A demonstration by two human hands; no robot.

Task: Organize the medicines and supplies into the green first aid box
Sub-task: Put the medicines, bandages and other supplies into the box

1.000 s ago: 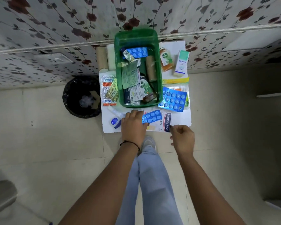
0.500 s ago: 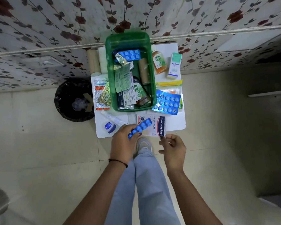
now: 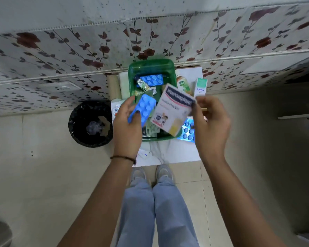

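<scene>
Holding a blue blister strip by its edges, the left hand hovers over the green first aid box; the right hand pinches a plaster packet at one corner. Both items: light, thin, flexible; grip by edges

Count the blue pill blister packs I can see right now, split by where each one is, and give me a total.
Blue blister pack held in the left hand: 1
Blue blister pack inside the green plastic box: 1
Blue blister pack on the white table, right of the box: 1
Total: 3
</scene>
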